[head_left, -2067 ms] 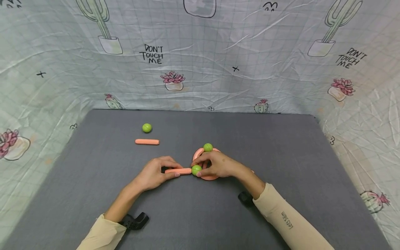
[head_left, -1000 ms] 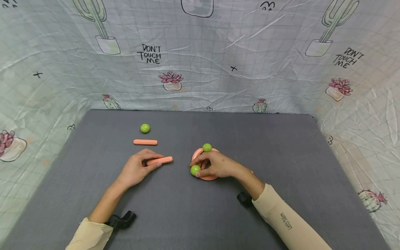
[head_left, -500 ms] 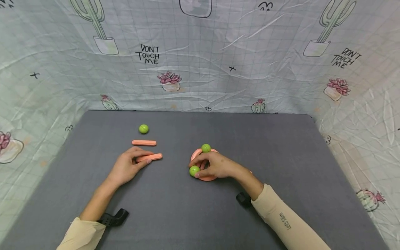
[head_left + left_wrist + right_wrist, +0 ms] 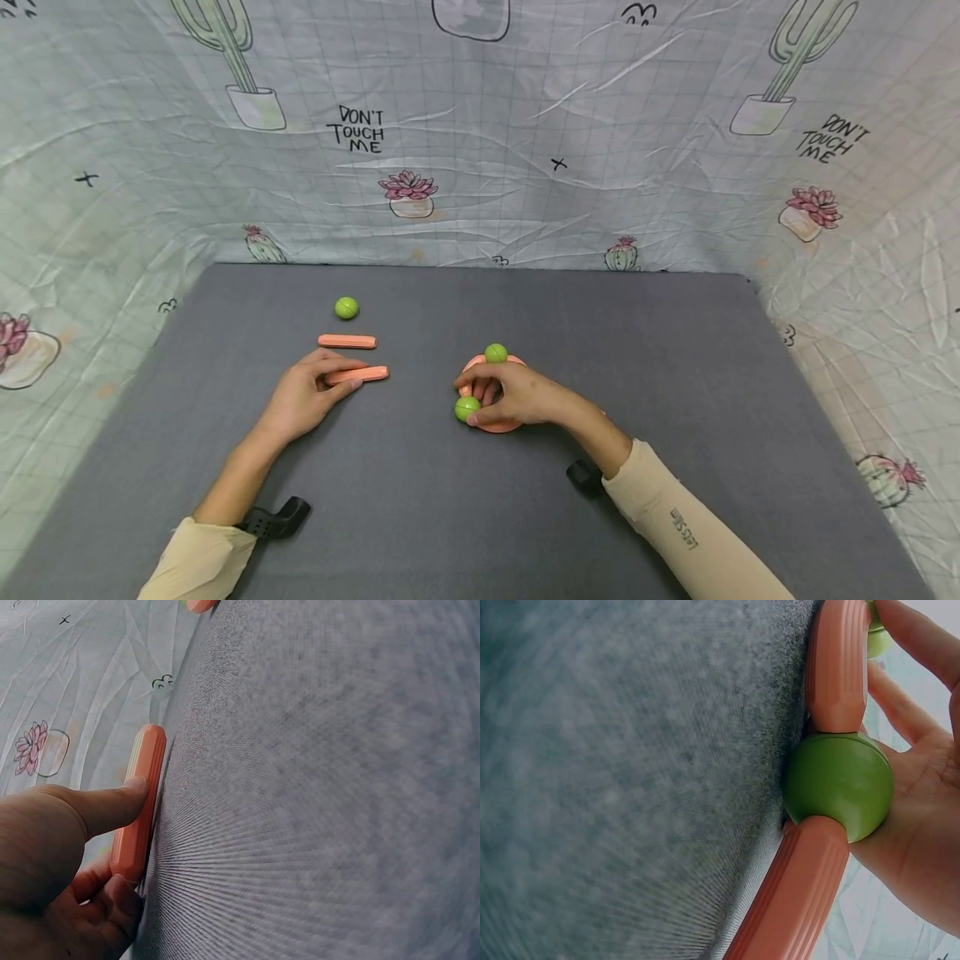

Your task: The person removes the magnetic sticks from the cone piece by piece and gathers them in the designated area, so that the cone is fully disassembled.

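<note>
My left hand [image 4: 303, 400] pinches a straight orange ridged stick [image 4: 371, 374] between thumb and fingers, close over the table. In the left wrist view, the thumb lies across the side of the stick [image 4: 139, 832]. My right hand [image 4: 525, 396] holds a green ball [image 4: 467, 409] at the near left of a ring of curved orange pieces [image 4: 501, 428], its thumb at the ball. In the right wrist view, curved orange pieces [image 4: 838, 675] meet the green ball [image 4: 838, 784] on two sides. A second green ball [image 4: 496, 353] sits at the ring's far side. The hand covers part of the ring.
Another straight orange stick [image 4: 347, 342] lies just beyond my left hand, with a loose green ball [image 4: 347, 307] behind it. The grey table [image 4: 637, 333] ends at a patterned cloth [image 4: 480, 208] at the back and sides.
My left hand has pulled the stick away from the ball on the ring, leftward and back, then slowed near the other stick. The right hand stays in place, its index finger slightly raised.
</note>
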`<state>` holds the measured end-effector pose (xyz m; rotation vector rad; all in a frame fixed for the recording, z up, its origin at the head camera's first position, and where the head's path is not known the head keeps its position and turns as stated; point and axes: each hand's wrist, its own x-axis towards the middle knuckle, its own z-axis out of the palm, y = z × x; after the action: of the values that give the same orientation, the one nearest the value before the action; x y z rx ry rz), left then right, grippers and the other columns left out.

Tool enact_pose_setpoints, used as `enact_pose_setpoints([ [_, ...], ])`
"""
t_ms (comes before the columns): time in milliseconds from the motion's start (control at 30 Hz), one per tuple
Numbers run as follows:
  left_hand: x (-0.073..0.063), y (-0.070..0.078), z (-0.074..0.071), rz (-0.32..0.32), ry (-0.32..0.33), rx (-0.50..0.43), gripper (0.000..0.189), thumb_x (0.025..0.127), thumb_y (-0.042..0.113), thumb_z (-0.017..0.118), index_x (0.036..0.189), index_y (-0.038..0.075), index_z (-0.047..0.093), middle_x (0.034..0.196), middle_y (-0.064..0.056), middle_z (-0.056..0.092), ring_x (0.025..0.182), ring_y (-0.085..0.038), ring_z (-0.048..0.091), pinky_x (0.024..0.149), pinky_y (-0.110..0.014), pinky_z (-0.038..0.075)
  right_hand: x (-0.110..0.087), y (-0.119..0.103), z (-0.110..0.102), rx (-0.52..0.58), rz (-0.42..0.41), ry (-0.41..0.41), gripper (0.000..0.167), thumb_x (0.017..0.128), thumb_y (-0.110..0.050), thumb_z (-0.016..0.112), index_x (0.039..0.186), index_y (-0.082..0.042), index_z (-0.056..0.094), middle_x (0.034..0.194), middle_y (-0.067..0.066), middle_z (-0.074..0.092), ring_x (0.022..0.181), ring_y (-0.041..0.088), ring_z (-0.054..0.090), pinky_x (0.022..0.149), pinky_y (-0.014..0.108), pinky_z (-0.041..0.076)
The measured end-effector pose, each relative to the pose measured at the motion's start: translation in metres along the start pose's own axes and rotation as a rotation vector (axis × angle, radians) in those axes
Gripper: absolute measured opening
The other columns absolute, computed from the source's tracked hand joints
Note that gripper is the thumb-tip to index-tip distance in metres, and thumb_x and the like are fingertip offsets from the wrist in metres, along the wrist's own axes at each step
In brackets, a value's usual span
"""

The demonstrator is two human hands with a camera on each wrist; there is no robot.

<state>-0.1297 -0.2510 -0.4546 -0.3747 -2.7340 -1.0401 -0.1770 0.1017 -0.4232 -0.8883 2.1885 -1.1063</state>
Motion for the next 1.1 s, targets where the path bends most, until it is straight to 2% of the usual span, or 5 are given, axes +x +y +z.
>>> enact_pose_setpoints([
  [267,0.001,-0.002,0.002,0.0,0.009,-0.005,0.02,0.091,0.009,0.08,0.111,0.009,0.08,0.108,-0.013,0.072,0.089,-0.022,0.062,0.076,-0.029,0.048,0.003,-0.002,0.0,-0.063,0.003,-0.014,0.064,0.085,-0.01,0.087,0.143,-0.007,0.06,0.112,0.005,0.064,0.1,0.018,0.064,0.092,0.03,0.057],
  [533,0.0,-0.002,-0.001,-0.016,0.013,0.007,0.024,0.091,0.008,0.08,0.115,0.005,0.078,0.109,-0.015,0.072,0.091,-0.026,0.064,0.077,-0.029,0.049,0.003,-0.008,0.001,-0.1,0.044,-0.007,0.065,0.083,-0.012,0.09,0.14,-0.008,0.059,0.107,0.004,0.064,0.095,0.018,0.065,0.089,0.028,0.057],
  [800,0.0,-0.007,-0.003,-0.026,0.021,0.045,0.026,0.09,0.009,0.081,0.116,0.007,0.079,0.107,-0.014,0.071,0.09,-0.027,0.065,0.075,-0.029,0.048,0.003,-0.006,0.001,-0.107,0.049,0.009,0.065,0.081,-0.012,0.091,0.138,-0.009,0.062,0.105,0.002,0.065,0.093,0.016,0.065,0.086,0.022,0.055],
  [933,-0.001,-0.006,-0.005,-0.053,0.005,0.036,0.026,0.092,0.01,0.08,0.117,0.008,0.079,0.11,-0.015,0.07,0.094,-0.029,0.065,0.078,-0.033,0.048,0.004,-0.005,0.001,-0.098,0.043,0.007,0.065,0.08,-0.011,0.091,0.138,-0.009,0.062,0.105,0.002,0.066,0.093,0.015,0.065,0.086,0.022,0.055],
  [1100,-0.002,-0.004,-0.01,-0.12,-0.04,0.016,0.028,0.095,0.013,0.077,0.122,0.011,0.077,0.114,-0.015,0.068,0.099,-0.03,0.063,0.081,-0.035,0.046,0.004,-0.004,0.002,-0.083,0.045,0.001,0.065,0.08,-0.011,0.091,0.138,-0.009,0.061,0.106,0.002,0.065,0.094,0.016,0.065,0.087,0.024,0.056],
])
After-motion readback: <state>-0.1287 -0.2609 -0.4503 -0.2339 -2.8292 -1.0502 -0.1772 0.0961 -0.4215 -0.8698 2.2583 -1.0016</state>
